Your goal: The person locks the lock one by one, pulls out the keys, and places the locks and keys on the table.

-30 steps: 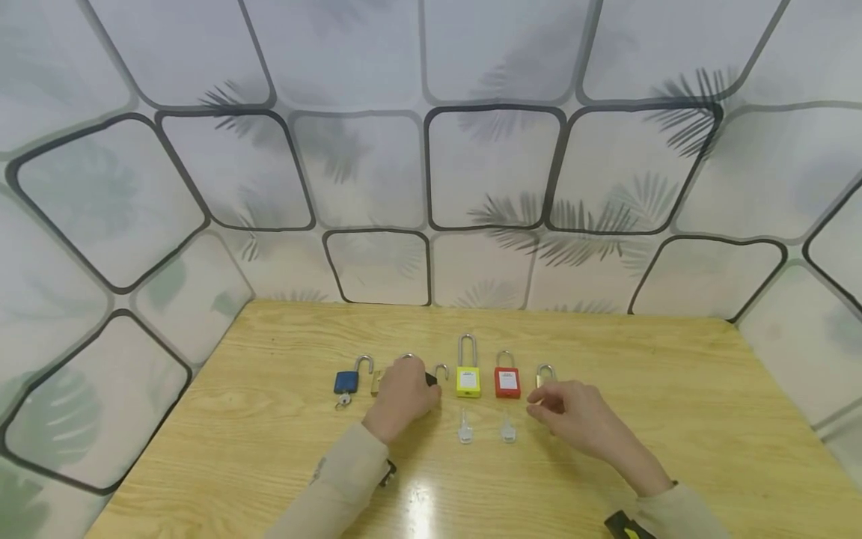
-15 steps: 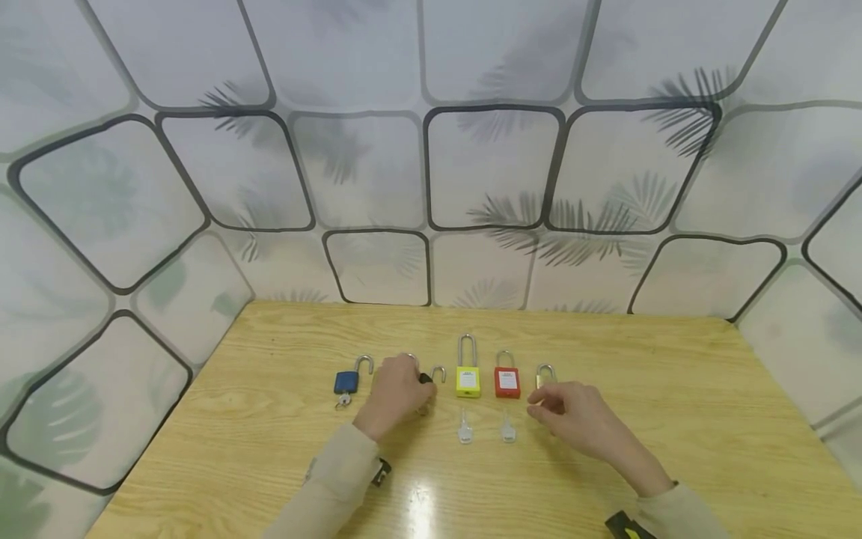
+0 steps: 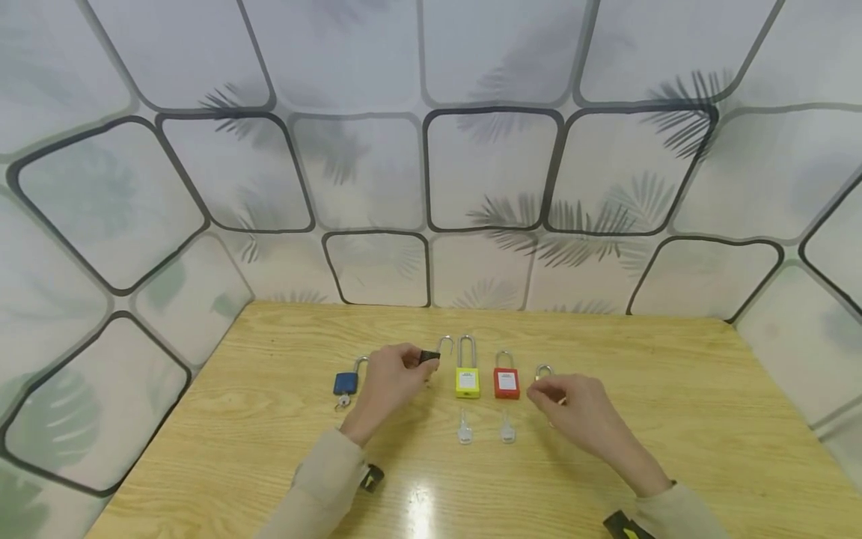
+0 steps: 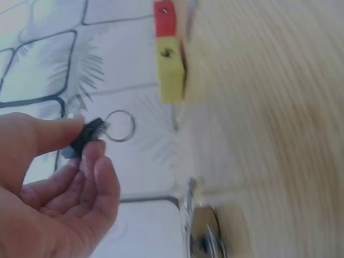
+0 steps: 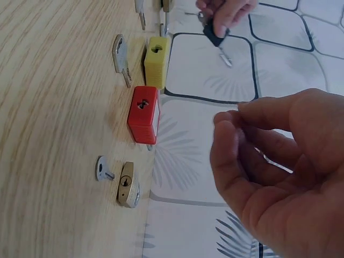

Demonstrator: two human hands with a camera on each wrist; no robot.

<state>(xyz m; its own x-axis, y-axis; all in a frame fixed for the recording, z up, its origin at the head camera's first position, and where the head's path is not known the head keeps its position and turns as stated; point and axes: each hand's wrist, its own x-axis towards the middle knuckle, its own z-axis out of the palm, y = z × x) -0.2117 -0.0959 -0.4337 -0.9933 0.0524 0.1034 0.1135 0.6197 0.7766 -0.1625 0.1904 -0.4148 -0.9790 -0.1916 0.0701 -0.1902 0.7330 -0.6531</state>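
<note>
Raised above the table, my left hand (image 3: 385, 385) pinches a black padlock (image 3: 429, 357) between thumb and fingers. Its shackle (image 3: 446, 343) is swung open, and a key ring (image 4: 134, 126) hangs from the lock in the left wrist view. My right hand (image 3: 582, 412) hovers by a small brass padlock (image 5: 128, 185), with loosely bent fingers (image 5: 226, 156) and nothing visible in them. To its left stand a red padlock (image 3: 506, 383) and a yellow long-shackle padlock (image 3: 468, 382). Another brass padlock (image 4: 204, 228) shows in the left wrist view; my left hand hides it from the head view.
A blue padlock (image 3: 346, 383), open with a key in it, lies at the row's left end. Two clear-headed keys (image 3: 465, 432) lie before the yellow and red padlocks. A small key (image 5: 102, 167) is beside the right brass padlock. A patterned wall (image 3: 485, 269) rises behind the table.
My left hand has lifted the black padlock off the table, raising it a little and drawing back left. The right hand has barely shifted.
</note>
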